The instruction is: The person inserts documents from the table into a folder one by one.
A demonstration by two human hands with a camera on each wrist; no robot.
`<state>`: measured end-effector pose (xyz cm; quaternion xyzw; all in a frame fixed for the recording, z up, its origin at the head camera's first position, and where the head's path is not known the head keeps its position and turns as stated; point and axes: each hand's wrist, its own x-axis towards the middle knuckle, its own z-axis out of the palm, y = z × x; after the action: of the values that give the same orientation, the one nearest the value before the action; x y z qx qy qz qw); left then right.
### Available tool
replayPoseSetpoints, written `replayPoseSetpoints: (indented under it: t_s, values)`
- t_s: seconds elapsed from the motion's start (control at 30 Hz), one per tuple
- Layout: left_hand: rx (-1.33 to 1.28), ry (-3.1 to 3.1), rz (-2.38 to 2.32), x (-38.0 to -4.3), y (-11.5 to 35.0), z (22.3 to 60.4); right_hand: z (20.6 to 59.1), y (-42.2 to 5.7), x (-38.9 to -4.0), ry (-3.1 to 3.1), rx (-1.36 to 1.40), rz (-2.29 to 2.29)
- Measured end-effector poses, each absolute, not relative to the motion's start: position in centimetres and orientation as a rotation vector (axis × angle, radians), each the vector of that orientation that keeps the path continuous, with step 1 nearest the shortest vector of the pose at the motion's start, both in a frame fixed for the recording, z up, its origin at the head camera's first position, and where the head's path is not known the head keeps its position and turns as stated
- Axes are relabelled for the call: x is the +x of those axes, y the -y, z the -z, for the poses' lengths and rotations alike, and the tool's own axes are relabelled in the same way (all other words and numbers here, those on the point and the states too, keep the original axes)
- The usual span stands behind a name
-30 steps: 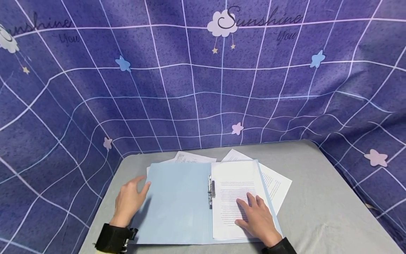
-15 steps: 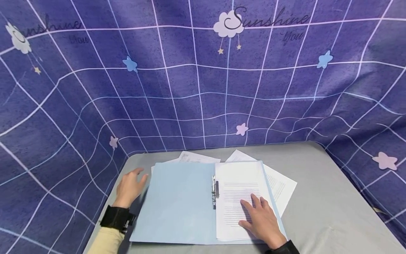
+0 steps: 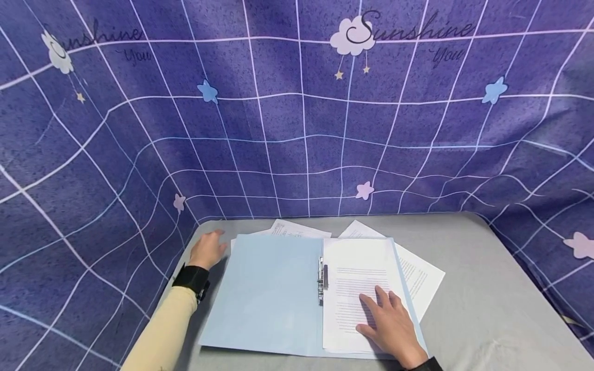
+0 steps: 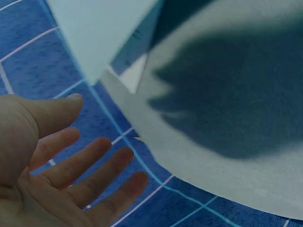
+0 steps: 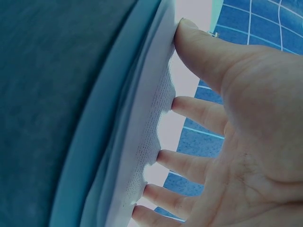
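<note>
Pale yellow left sleeve (image 3: 162,327), black left wristband (image 3: 191,278) (small dark fitting (image 3: 203,291) attached), black right wristband (image 3: 428,365)

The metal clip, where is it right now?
In the head view, the metal clip sits at the middle of the open blue folder, along the left edge of the printed page.

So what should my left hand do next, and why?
Perhaps reach your left hand toward the white printed paper sheet showing beyond the left half of the open blue folder: that hand is empty beside the folder, while your right hand touches the white printed page inside.
</note>
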<state>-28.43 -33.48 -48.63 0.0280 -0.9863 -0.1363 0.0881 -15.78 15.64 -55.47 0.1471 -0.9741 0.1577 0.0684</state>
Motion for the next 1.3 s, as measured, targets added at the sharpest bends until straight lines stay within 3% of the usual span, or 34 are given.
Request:
replayPoseSetpoints:
  t_s: [0.57,1.3]
  values:
    - [-0.082,2.967,0.308,-31.2,33.9,52.8,55.4,-15.6,-15.2,2.963,0.411,-0.537]
    - [0.043,3.107,0.482,-32.1,34.0,52.7,55.3,-15.6,-15.5,2.938,0.408,-0.518]
